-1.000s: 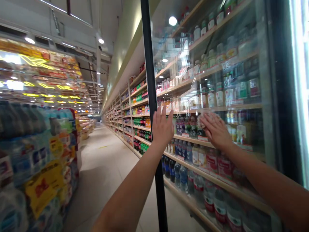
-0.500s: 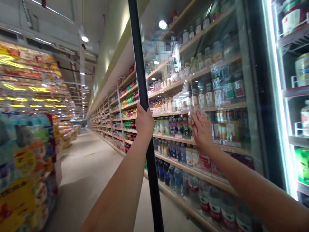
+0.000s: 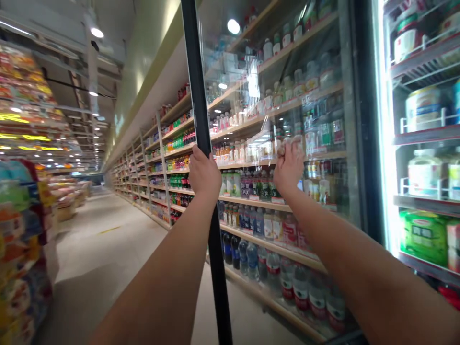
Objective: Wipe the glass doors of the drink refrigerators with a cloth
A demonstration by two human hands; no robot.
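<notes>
The left hand (image 3: 204,172) covers part of a black door frame (image 3: 217,268), its fingertips out of sight, while the frame runs past the top and bottom edges. A pale wad (image 3: 295,143) sits partly hidden by the right hand (image 3: 289,170), its material unclear. Both forearms (image 3: 161,268) are cropped. At left, stacked goods (image 3: 19,239) blur and run off the edge; the lit cooler (image 3: 381,120) is cut at right; products along the far shelves (image 3: 163,158) appear too small to identify.

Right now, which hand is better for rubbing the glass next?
Probably the right hand: it holds what looks like a pale crumpled cloth at the glass door, while the left hand clasps the black frame.
</notes>
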